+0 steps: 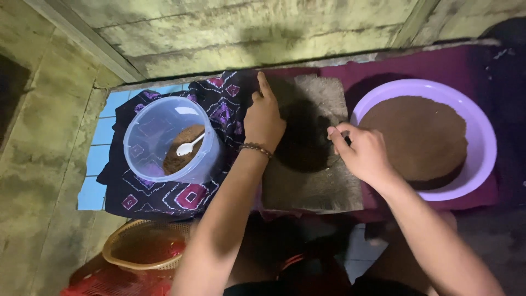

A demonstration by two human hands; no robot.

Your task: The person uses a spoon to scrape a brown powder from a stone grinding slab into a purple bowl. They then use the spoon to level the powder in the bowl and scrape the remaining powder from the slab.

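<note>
Concrete floor, grey mat [315, 186], left hand [264, 118] flat, right hand [362, 153] pinching dark disc [304, 137].

Only one view on my end: head cam, worn by the person, pitched steeply down, nearly top-down. It looks forward over both forearms, which enter from the bottom edge. Close range: left hand [264, 121] and right hand [361, 153] sit mid-frame. Left side takes in the clear plastic tub [164, 140] on a patterned cloth [219, 109], right side the purple basin [482, 131]. The wall base [246, 33] runs along the top edge, and a woven basket [145, 252] is at bottom left. No second view, so no overlap.
</note>
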